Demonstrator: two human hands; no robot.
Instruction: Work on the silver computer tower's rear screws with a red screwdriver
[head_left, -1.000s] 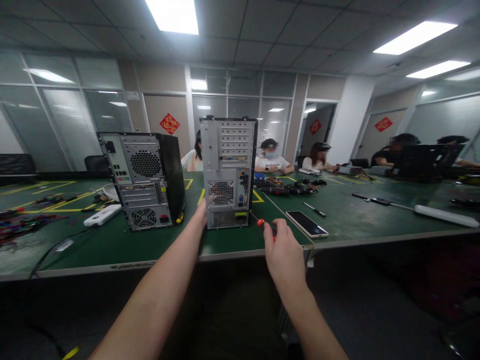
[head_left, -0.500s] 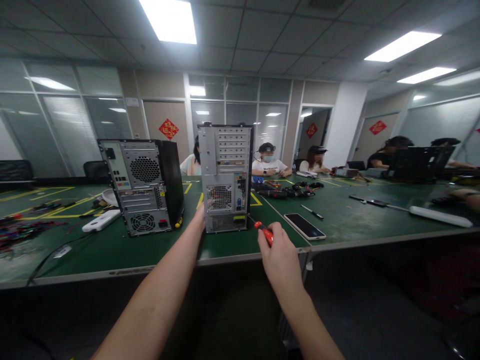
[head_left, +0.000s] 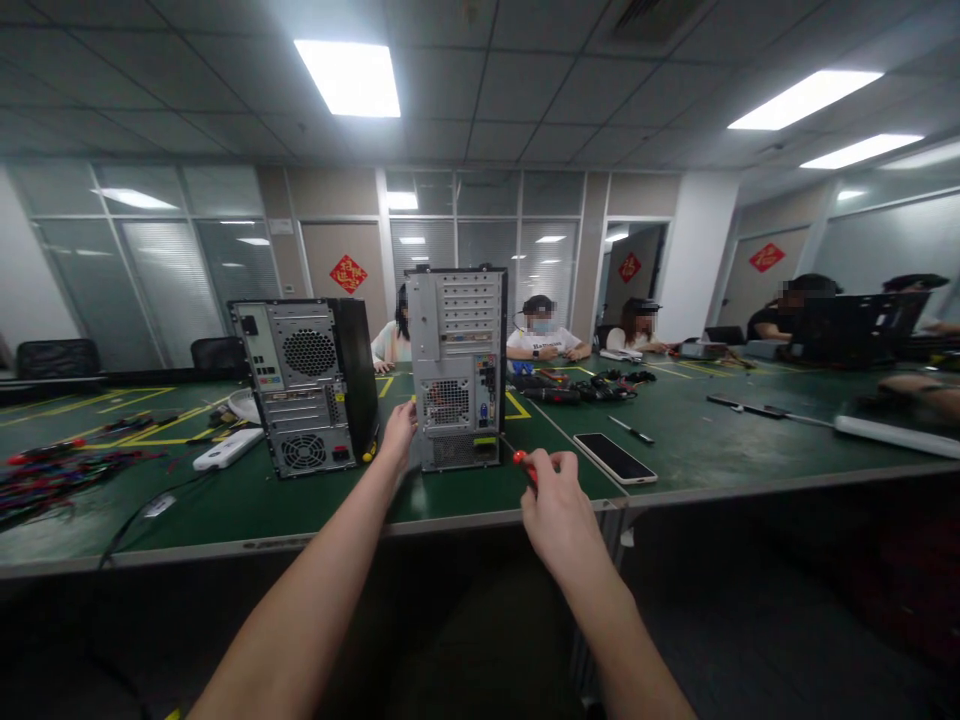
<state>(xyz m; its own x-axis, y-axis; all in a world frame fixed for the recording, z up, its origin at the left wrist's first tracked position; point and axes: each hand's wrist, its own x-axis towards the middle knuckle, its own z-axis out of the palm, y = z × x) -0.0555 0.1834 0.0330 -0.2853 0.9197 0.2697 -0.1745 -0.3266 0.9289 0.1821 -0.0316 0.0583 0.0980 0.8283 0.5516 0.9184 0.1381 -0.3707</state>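
Forward, right fingers (head_left: 568, 466) around screwdriver (head_left: 532, 474).

Tally taken at the worktop (head_left: 465, 495). Hands of the wearer: two (head_left: 400, 432) (head_left: 553, 500). Computer towers with rear panels in view: two (head_left: 304, 390) (head_left: 457, 370). Red-handled screwdriver (head_left: 531, 470): one. Phone (head_left: 615, 457): one. Pen-like tool (head_left: 631, 430): one. White power strip (head_left: 227, 449), left of frame: one. Other people across the middle and right of the frame: five (head_left: 394, 345) (head_left: 546, 345) (head_left: 636, 335) (head_left: 769, 325) (head_left: 930, 318). Red diamond signs: three (head_left: 349, 273) (head_left: 629, 265) (head_left: 766, 257). Dark chair backs, left of frame: two (head_left: 58, 358) (head_left: 217, 353). Lit ceiling panels (head_left: 349, 78): at least three. Loose cables (head_left: 52, 480), lower left of frame: tangled; number cannot be determined.
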